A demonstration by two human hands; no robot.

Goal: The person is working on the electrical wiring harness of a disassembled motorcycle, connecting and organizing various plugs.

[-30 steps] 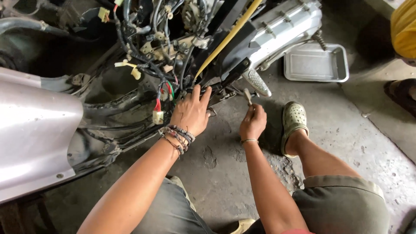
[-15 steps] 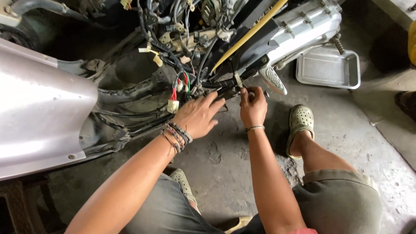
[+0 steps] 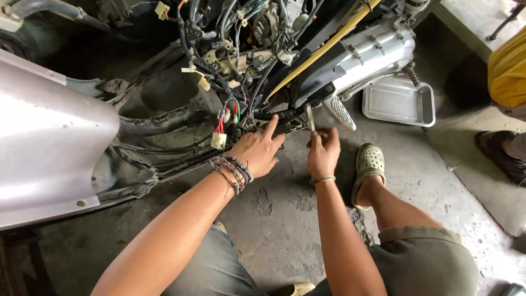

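Observation:
A stripped scooter with bare frame [image 3: 164, 123], wiring and a silver engine case [image 3: 372, 55] lies in front of me. My left hand [image 3: 257, 151], with bead bracelets at the wrist, rests on the lower frame rail, index finger stretched toward a black tube. My right hand [image 3: 323, 151] grips a slim metal tool [image 3: 310, 118] whose tip points up at the frame's underside near the ribbed footpeg [image 3: 341, 112]. A white connector on red wires [image 3: 219, 140] hangs just left of my left hand.
A silver body panel [image 3: 49, 142] fills the left. A shallow metal tray [image 3: 399, 101] sits on the concrete floor at the right. My green clog [image 3: 368, 164] is beside my right hand. Another person's yellow garment [image 3: 507, 71] and dark shoe [image 3: 501, 156] are at far right.
My right hand has risen from the floor with the tool to the frame's underside. My left hand has shifted a little right along the rail. The view has moved closer.

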